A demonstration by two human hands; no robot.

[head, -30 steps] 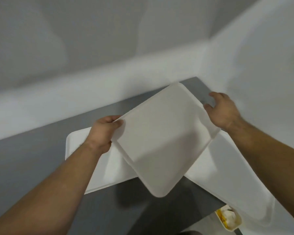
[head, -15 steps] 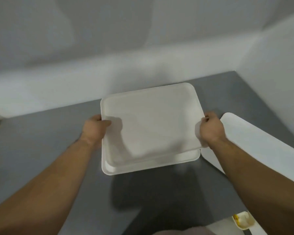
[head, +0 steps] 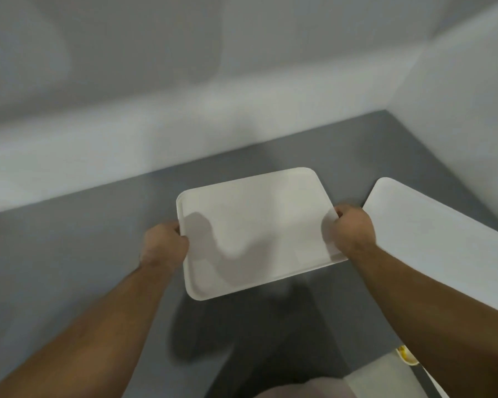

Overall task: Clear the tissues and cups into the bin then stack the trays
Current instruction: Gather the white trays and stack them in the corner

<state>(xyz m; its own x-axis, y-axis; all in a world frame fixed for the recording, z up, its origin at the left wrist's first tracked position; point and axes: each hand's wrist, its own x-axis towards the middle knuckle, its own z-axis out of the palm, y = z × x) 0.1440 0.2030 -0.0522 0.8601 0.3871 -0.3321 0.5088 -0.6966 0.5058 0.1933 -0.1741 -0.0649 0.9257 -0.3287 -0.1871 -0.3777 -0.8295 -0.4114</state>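
Left hand [head: 164, 245]: I see it closed on the left edge of the white tray [head: 256, 234]. Right hand [head: 352, 229]: curled tight on the right edge. Tray: centre frame, over the grey table [head: 69, 254]; whether it rests there I cannot tell. Second tray [head: 431, 239]: right of frame, near the right hand.
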